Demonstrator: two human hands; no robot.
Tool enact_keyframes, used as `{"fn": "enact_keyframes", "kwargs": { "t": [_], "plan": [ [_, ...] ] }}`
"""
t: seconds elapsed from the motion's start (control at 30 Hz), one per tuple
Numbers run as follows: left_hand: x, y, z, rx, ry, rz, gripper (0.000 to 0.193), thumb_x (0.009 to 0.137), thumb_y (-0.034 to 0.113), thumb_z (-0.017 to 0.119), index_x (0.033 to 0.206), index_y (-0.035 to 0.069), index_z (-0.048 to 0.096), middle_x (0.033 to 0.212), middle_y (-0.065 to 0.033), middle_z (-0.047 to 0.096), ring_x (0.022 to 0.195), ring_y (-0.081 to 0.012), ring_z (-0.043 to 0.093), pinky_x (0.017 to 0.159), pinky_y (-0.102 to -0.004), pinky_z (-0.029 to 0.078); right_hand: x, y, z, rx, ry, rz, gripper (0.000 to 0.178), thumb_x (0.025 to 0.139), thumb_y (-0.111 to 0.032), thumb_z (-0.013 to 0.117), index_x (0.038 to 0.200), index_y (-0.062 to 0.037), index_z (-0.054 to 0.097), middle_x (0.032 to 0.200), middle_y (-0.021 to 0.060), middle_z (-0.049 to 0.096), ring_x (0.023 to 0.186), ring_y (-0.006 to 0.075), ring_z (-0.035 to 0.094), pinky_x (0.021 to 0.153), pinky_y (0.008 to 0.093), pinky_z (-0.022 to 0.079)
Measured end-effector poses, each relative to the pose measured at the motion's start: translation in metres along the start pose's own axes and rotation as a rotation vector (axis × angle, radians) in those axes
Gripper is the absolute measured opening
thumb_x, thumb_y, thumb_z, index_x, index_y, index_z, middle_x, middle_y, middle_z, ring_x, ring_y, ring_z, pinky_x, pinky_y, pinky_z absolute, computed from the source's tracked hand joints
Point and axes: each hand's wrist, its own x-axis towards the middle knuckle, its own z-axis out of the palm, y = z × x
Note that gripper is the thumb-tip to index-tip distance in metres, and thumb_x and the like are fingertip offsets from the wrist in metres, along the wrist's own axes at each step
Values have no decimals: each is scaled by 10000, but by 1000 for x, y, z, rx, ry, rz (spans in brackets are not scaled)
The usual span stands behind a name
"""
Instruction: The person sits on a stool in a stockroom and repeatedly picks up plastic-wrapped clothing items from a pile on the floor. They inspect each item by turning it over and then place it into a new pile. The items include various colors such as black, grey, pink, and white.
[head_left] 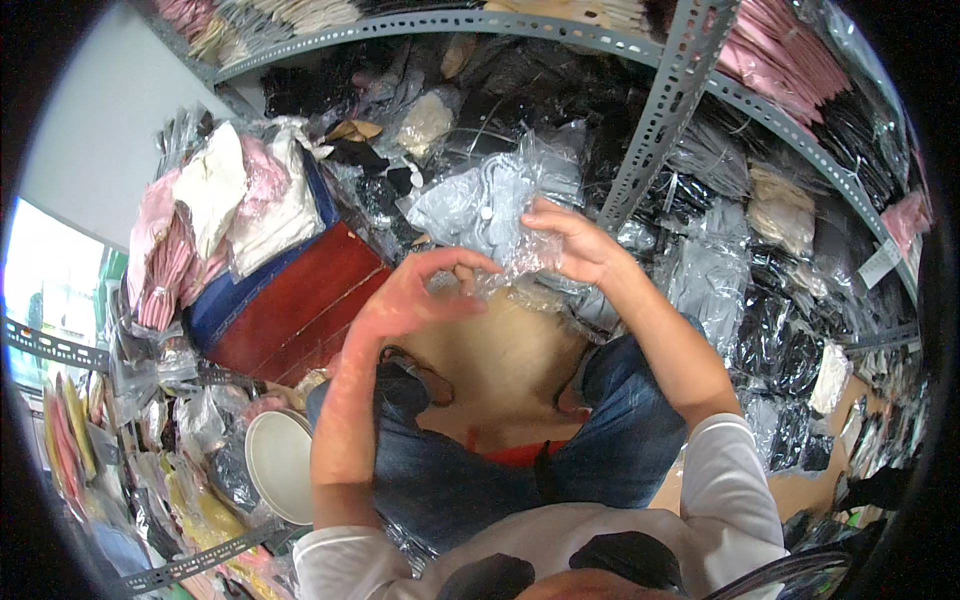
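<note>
In front of me is a clear plastic bag (pixel 545 165) with a folded light grey-blue garment (pixel 480 205) in it. A small white round piece shows on the garment. My right hand (pixel 575 245) holds the bag's crinkled near right edge between thumb and fingers. To the left, my left hand (pixel 425 292) is curved with thumb and fingers apart and nothing seen in it. Its index fingertip comes close to the bag's near edge; whether it touches I cannot tell.
A red board or box (pixel 295 305) with a blue edge stands at left, pink and white folded clothes (pixel 235 200) on top. Grey perforated metal shelving (pixel 660 130) rises ahead, full of bagged garments (pixel 710 260). A white round lid or stool top (pixel 279 467) sits at lower left.
</note>
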Motion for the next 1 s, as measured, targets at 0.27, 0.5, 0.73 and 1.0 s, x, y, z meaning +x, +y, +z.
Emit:
{"fn": "enact_keyframes", "kwargs": {
  "t": [0.27, 0.5, 0.73, 1.0],
  "plan": [
    [7, -39, -23, -201, 616, 32, 240, 922, 185, 700, 1073, 27, 601, 882, -17, 637, 798, -81, 587, 757, -231, 484, 20, 8, -5, -111, 67, -73, 469, 846, -7, 573, 1309, -23, 504, 1121, 101, 644, 965, 199, 663, 862, 357, 570],
    [18, -39, -5, -469, 674, -206, 501, 892, 264, 734, 1278, 13, 538, 1194, -93, 633, 1048, -186, 606, 945, -350, 463, 18, 20, -2, -230, 15, -40, 572, 809, 36, 569, 1367, -34, 459, 1153, 102, 637, 972, 193, 649, 860, 339, 551],
    [24, -49, -20, -697, 807, 1, 393, 928, 297, 685, 1170, -9, 635, 1109, -84, 675, 1004, -162, 615, 900, -336, 470, 21, 21, -5, -478, 25, -67, 646, 819, 46, 552, 1437, -23, 378, 1132, 100, 647, 975, 173, 647, 847, 323, 535],
    [12, -40, -18, 52, 863, 94, 260, 879, 189, 743, 1053, 7, 676, 1019, -68, 707, 918, -163, 657, 824, -323, 514, 22, 28, -13, -497, -71, -178, 688, 833, -71, 691, 1437, 8, 372, 1167, 88, 639, 1006, 167, 618, 909, 308, 480]
  ]
}}
